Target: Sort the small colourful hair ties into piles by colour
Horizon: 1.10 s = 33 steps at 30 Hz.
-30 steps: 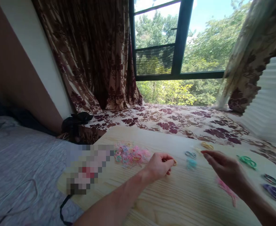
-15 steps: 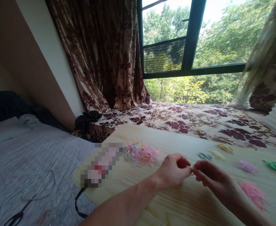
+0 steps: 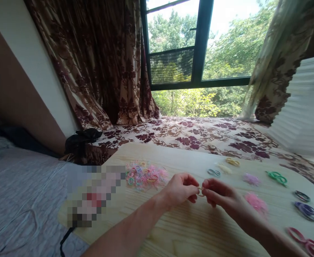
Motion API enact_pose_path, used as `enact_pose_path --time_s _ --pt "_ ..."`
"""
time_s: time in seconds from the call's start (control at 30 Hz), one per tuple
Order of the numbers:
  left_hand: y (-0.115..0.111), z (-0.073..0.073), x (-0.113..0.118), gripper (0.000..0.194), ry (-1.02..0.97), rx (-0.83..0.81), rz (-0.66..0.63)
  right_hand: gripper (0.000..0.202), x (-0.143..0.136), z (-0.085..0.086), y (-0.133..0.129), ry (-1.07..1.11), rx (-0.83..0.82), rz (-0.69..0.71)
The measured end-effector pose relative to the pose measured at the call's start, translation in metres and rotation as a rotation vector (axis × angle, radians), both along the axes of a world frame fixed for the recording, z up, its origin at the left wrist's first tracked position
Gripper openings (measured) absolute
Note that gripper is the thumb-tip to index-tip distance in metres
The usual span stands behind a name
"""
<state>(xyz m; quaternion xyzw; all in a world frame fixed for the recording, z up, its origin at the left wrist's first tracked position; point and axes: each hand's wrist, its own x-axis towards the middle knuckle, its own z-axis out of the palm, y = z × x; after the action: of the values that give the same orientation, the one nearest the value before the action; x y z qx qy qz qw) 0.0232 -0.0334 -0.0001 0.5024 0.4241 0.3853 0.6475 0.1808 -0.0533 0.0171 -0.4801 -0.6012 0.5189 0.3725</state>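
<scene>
1 tan band [image 3: 201,195] is pinched above the table [image 3: 183,230] by the left hand [image 3: 182,189] and right hand [image 3: 221,192], both closed on it, probably because it is small. Set apart by colour, I'd say, are 1 pink heap [image 3: 256,203], 1 purple heap [image 3: 251,179] and 1 pale heap [image 3: 226,168], away from 1 mixed pile [image 3: 146,175].

Daylight pours in from 1 o'clock, where the window [image 3: 201,46] bleaches the sky nearly white. The curtain [image 3: 98,53] at 11 o'clock sinks into deep brown shadow, and the far edge of the worktop [image 3: 189,232] carries a pale sheen. Soft shade lies below the left hand [image 3: 182,189] and right hand [image 3: 219,195]. Detail is mushy: the tan loop [image 3: 200,195] at the fingertips is indistinct. Blocky pixels mask a patch at 8 o'clock (the coarsest area anywhere), and wide-angle stretch shows towards the edges.
</scene>
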Motion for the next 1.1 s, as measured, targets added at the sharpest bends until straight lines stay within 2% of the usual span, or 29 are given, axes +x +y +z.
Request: enact_pose_path --time_s 0.13,0.33,0.43,0.63,0.83,0.97,1.1 --pt "-0.001 0.002 -0.002 0.019 -0.037 -0.036 -0.027 0.028 -0.001 0.007 -0.003 0.034 -0.046 -0.007" --pt "-0.004 0.006 -0.001 0.02 -0.038 -0.051 -0.043 0.027 0.001 -0.004 0.003 0.022 -0.069 -0.038" --pt "-0.003 0.005 -0.001 0.016 0.035 -0.007 -0.018 0.024 0.001 -0.009 0.004 -0.017 -0.053 -0.066" --pt "-0.003 0.003 0.0 0.011 0.174 0.074 0.006 0.022 -0.002 -0.011 0.0 -0.173 0.063 -0.012" --pt "-0.002 0.001 -0.001 0.014 0.195 0.083 0.002 0.019 -0.005 -0.016 -0.002 -0.274 0.253 -0.073" --pt "-0.002 0.002 -0.003 0.024 0.162 0.081 -0.07 0.019 -0.003 -0.015 -0.001 -0.255 0.343 -0.095" --pt "-0.004 0.005 -0.004 0.038 0.092 0.009 -0.148 0.019 -0.003 -0.012 0.0 -0.21 0.392 -0.093"
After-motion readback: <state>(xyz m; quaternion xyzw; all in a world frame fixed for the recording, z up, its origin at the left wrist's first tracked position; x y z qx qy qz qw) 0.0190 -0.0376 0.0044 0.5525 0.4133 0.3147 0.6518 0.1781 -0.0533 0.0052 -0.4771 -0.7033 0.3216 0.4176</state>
